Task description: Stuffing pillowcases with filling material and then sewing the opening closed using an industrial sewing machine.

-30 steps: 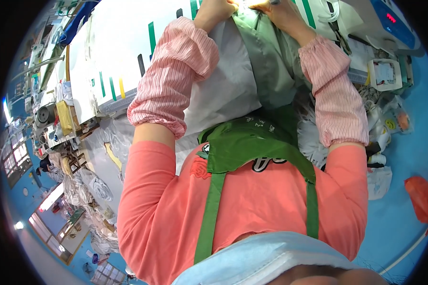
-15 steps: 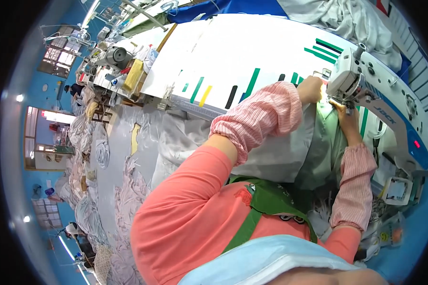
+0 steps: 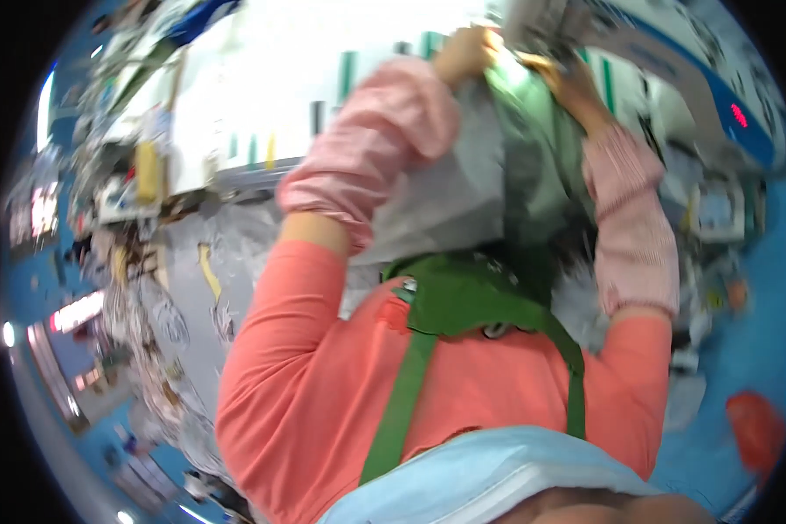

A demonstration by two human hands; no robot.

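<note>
A pale grey-green piece of fabric (image 3: 533, 144) hangs from the sewing table's edge toward my lap. Its upper end is lit bright under the head of a white and blue sewing machine (image 3: 672, 65). Just left of the machine head, my left hand (image 3: 465, 54) is closed with bent fingers on the fabric's edge. On the other side, my right hand (image 3: 576, 87) grips the fabric close below the machine head, fingertips pointing left. Motion blur and glare hide the needle area and the exact fingertips.
The white table (image 3: 262, 65) carries green, black and yellow strips along its front. A yellow block (image 3: 148, 170) stands among clutter on the left. Heaped cloth (image 3: 170, 323) lies on the floor there. At lower right is a red bag-like object (image 3: 754, 428).
The whole view has swung, so table, machine and hands sit higher and further left in the picture. Both hands stay on the fabric at the machine head.
</note>
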